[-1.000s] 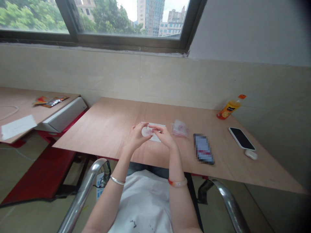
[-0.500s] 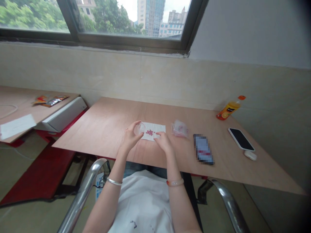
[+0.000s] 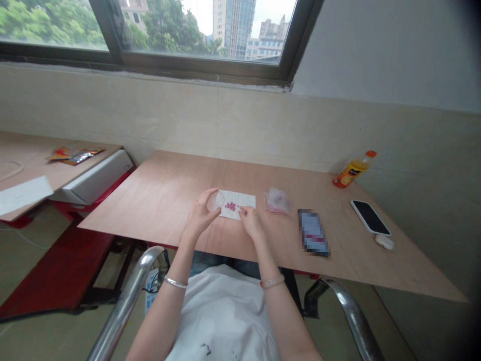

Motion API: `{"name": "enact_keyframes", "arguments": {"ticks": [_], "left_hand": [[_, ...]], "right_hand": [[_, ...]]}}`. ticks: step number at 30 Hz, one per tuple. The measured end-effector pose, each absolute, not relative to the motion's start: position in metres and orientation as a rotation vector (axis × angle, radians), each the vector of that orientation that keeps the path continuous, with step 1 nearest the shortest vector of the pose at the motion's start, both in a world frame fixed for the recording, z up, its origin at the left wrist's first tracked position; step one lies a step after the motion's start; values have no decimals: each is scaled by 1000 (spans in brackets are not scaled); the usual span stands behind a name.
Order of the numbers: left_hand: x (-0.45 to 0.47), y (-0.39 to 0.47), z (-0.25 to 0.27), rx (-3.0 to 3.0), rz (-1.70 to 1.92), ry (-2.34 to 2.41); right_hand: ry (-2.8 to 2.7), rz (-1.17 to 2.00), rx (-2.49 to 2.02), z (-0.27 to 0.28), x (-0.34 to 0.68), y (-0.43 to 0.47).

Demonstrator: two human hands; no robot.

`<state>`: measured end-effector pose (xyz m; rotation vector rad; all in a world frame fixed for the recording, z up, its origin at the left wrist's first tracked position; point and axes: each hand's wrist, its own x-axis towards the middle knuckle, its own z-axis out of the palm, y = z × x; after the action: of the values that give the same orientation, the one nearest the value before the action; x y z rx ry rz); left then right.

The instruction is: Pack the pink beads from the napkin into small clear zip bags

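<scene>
My left hand (image 3: 202,213) curls round a clear, round-looking thing with a pinkish rim (image 3: 215,201), held between thumb and fingers at the left edge of a white sheet (image 3: 246,198). On that sheet lies a small heap of pink-red beads (image 3: 230,206). To the right of the heap, my right hand (image 3: 251,219) has thumb and fingertips pressed together low over the sheet. Whatever is between those fingertips is too small to make out. Just right of the sheet rests a stack of clear small bags (image 3: 277,200) with pinkish contents.
Farther right on the wooden table (image 3: 180,175) are a phone with a blurred screen (image 3: 313,232), a white-edged phone (image 3: 370,216), a small white case (image 3: 384,242) and an orange drink bottle (image 3: 353,171). Metal chair arms (image 3: 130,296) flank me. A second table stands left.
My right hand's thumb and fingertips have come together near the beads, where they were apart before. My left hand keeps its hold on the clear thing. The view has shifted slightly.
</scene>
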<state>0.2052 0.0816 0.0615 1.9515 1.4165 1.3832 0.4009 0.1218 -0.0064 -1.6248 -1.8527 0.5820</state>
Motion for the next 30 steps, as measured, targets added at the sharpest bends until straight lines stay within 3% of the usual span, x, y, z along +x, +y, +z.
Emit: {"name": "enact_keyframes", "arguments": {"ticks": [15, 23, 30], "left_hand": [[208, 80, 60, 1898, 1331, 1487], [216, 77, 65, 1921, 1319, 1463], [221, 74, 68, 1980, 1300, 1483]], "right_hand": [[-1659, 540, -1589, -4, 392, 150], [-1601, 731, -1126, 79, 377, 114], [-1759, 1162, -995, 74, 372, 115]]}}
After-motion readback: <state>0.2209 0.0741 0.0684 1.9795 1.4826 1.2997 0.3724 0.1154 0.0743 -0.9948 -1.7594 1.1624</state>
